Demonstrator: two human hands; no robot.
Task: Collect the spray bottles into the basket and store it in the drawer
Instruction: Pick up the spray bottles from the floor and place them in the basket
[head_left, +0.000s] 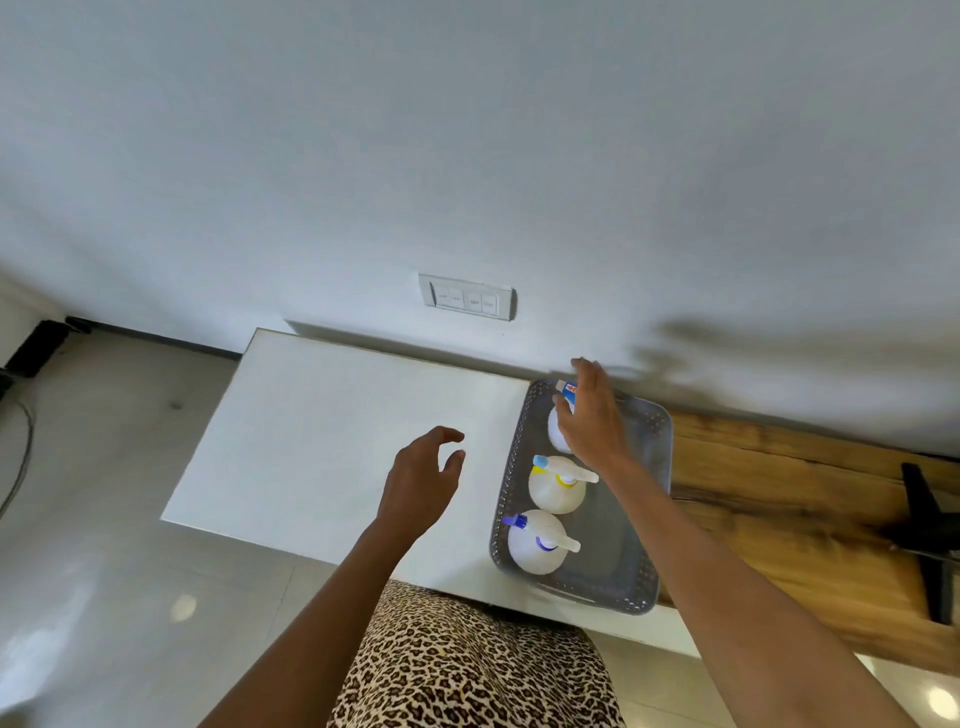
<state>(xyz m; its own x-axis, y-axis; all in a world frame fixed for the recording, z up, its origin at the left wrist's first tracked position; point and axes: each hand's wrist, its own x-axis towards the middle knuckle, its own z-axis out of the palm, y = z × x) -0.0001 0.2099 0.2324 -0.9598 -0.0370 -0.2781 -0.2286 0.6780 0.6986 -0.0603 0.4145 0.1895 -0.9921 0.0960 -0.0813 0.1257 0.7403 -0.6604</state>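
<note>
On the table (322, 426), the far spray bottle (557, 440) stands under the right grip (592, 421)

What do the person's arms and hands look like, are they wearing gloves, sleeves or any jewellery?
The left arm and right arm are bare, with no sleeves in view. The left hand and right hand wear no gloves, and no watch, bracelet or ring shows. The only clothing visible is a leopard-print garment in tan, black and cream below the arms.
</note>
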